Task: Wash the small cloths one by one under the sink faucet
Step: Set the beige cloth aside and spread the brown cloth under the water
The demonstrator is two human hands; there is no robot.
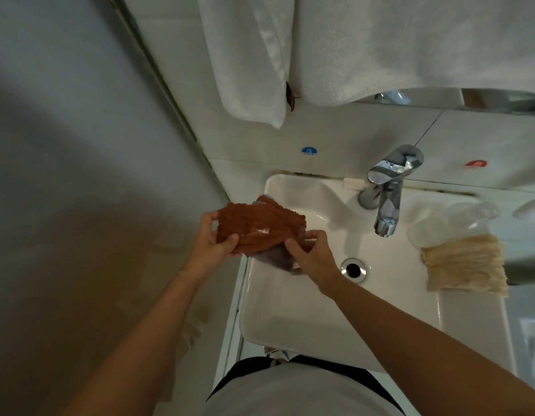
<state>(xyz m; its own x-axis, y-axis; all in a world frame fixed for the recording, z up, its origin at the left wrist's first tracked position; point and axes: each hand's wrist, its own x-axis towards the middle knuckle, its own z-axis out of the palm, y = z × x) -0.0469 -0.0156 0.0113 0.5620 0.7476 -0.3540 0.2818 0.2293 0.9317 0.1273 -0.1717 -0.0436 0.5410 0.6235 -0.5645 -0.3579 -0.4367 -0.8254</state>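
A rust-orange cloth [260,226] is lying spread over what is possibly a grey cloth [275,256], at the sink's [290,310] nine o'clock edge. A cream cloth [464,265] is lying flat at three o'clock.

A bathroom: a white sink [290,310] with chrome faucet [386,190], tiled wall and hanging white towels [380,40].

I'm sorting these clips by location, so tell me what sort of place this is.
Most likely a bathroom. A white sink with a chrome faucet sits against a tiled wall, and white towels hang above it. Both hands hold a rust-colored cloth at the sink's left edge.
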